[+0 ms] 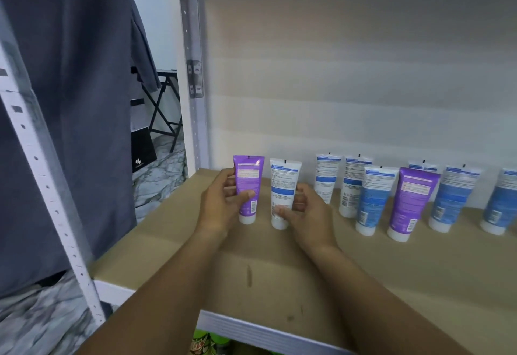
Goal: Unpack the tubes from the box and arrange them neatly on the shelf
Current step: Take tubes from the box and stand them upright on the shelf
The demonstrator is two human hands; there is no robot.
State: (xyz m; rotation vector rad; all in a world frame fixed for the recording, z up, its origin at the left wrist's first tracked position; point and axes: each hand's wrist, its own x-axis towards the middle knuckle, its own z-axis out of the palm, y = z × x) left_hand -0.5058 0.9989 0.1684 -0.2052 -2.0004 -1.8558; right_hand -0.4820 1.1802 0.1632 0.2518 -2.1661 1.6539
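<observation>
A purple tube [248, 187] stands cap-down at the left end of the shelf board [279, 276]. My left hand [221, 203] grips it, thumb across its front and fingers behind. Right beside it stands a white and blue tube [283, 189], which my right hand [307, 212] holds near its cap between thumb and fingers. Further right, several more tubes stand cap-down in two rows, mostly blue and white [373, 201], with one purple tube [412, 203] among them. The box is not in view.
A white perforated upright [193, 75] stands at the shelf's back left and another [50, 187] at the front left. Grey cloth [70, 103] hangs to the left. Pale panelling [349, 75] backs the shelf. A green item [207, 343] shows below the front edge.
</observation>
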